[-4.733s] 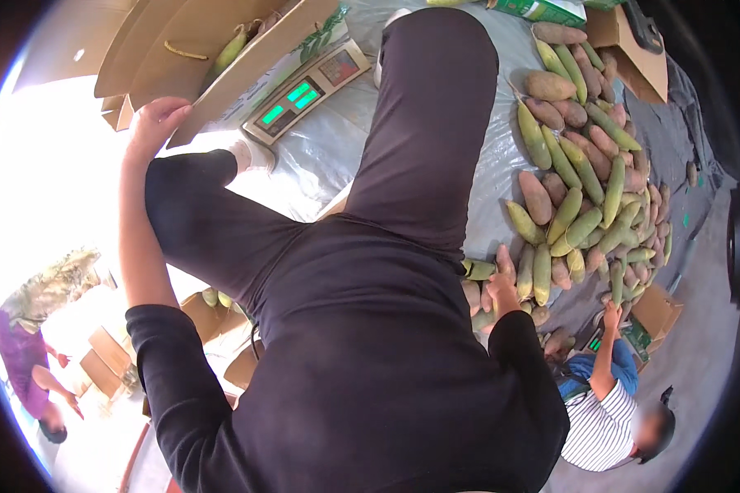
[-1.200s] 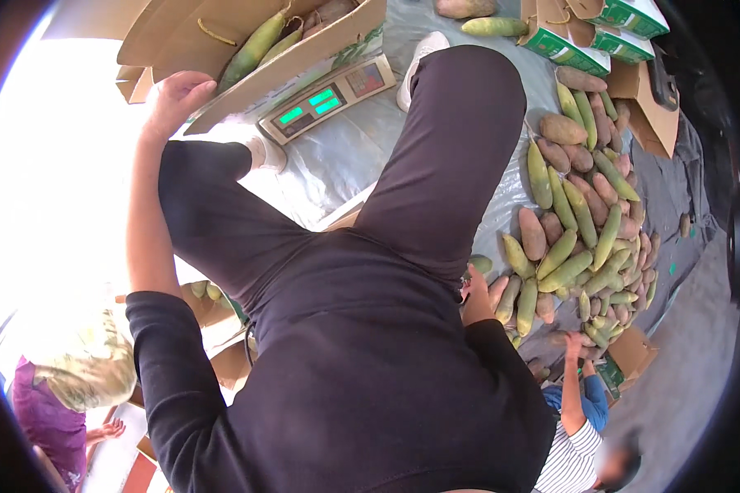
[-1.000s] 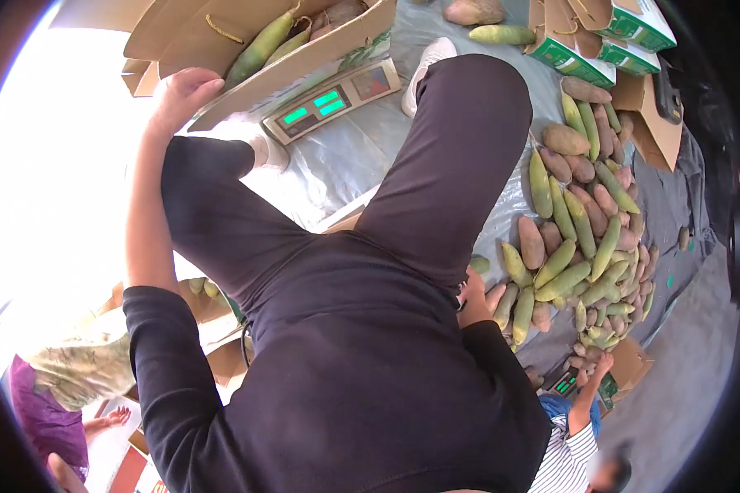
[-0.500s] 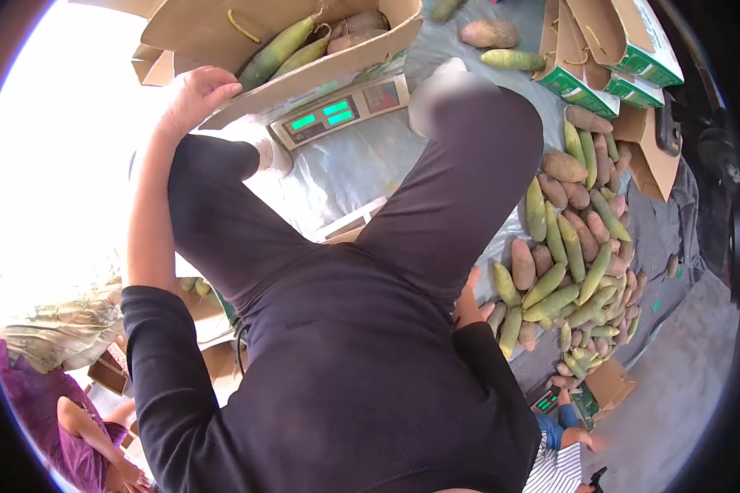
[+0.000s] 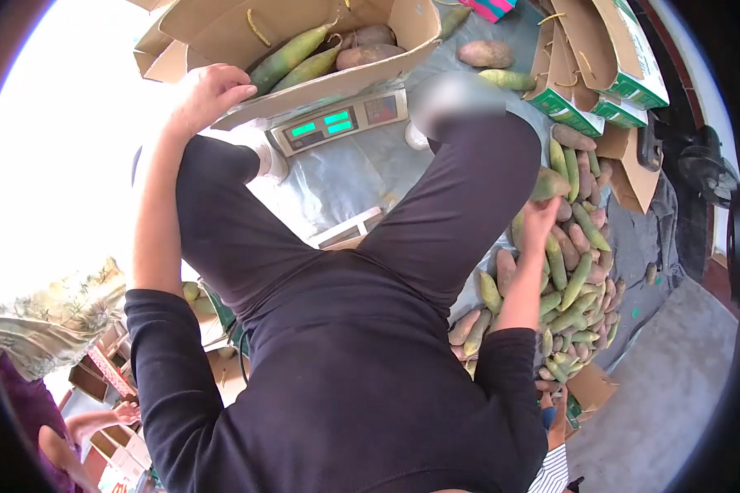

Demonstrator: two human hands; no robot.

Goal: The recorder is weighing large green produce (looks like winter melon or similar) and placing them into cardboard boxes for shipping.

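My left hand (image 5: 204, 92) grips the near edge of an open cardboard box (image 5: 304, 33) that rests on a digital scale (image 5: 337, 123) with a green display. The box holds several long green and brown fruits (image 5: 321, 53). My right hand (image 5: 541, 220) is raised beside my right knee and closed on a green fruit (image 5: 549, 182), just above the heap of green and brown fruits (image 5: 571, 271) on the grey sheet. My dark-trousered legs (image 5: 436, 214) fill the middle of the view.
Flattened and folded cardboard boxes with green print (image 5: 600, 66) lie at the upper right. Two loose fruits (image 5: 493, 62) lie behind the scale. Another person's arm (image 5: 90, 423) and small boxes are at lower left; a striped sleeve (image 5: 555, 472) at the bottom.
My right hand has come up from behind my leg with a green fruit in it. The box and scale have moved closer in view; my left hand has stayed on the box edge.
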